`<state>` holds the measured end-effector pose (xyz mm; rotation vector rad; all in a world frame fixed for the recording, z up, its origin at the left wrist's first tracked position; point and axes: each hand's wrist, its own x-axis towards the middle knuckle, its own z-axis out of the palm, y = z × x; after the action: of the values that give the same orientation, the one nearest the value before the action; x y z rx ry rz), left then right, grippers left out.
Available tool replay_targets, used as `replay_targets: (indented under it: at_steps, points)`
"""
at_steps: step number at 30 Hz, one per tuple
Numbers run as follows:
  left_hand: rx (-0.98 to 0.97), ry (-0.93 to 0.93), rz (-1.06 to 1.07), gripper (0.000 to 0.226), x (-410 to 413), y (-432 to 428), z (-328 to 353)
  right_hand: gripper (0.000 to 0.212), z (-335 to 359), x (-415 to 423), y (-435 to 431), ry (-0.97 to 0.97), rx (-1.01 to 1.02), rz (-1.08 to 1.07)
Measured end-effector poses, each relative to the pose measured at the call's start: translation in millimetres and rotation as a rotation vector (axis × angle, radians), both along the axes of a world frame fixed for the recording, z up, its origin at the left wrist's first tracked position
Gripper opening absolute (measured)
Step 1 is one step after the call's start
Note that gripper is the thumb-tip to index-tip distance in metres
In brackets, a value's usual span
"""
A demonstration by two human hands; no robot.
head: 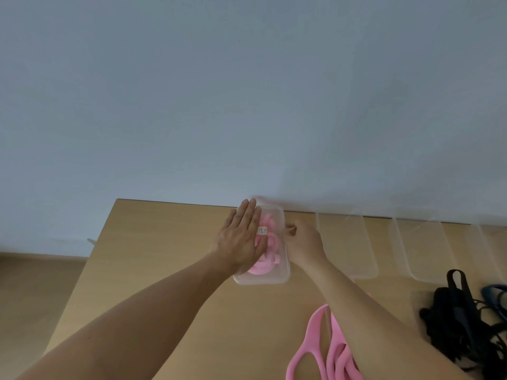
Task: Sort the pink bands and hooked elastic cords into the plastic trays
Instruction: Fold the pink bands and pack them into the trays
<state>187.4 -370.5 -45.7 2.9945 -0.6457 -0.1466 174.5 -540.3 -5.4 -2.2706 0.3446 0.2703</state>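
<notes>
A clear plastic tray [277, 275] stands near the table's far edge with coiled pink bands [270, 242] inside and a small white label on it. My left hand [241, 239] lies flat against the tray's left side and top, fingers straight. On the tray's right side my right hand [304, 242] has its fingers curled at the rim; what they pinch is too small to tell. More pink bands [323, 349] lie loose at the near edge under my right forearm. A heap of black hooked elastic cords [461, 325] sits at the right.
Two more clear trays [345, 242] [422, 242] stand in a row to the right along the wall, and part of another shows at the frame's right edge. A blue band [493, 294] lies by the black cords. The wooden table [164, 256] ends at left, floor beyond.
</notes>
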Motion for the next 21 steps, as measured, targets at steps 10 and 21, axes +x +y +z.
replay_targets:
  at_steps: [10, 21]
  points:
    - [0.129, -0.039, -0.034, 0.063, -6, -11, 9, 0.037, -4, -31, -12, 0.124, -0.044, 0.037]
    - [0.053, 0.008, 0.025, 0.063, -27, -9, 9, 0.038, -1, -36, -8, 0.079, -0.07, 0.058]
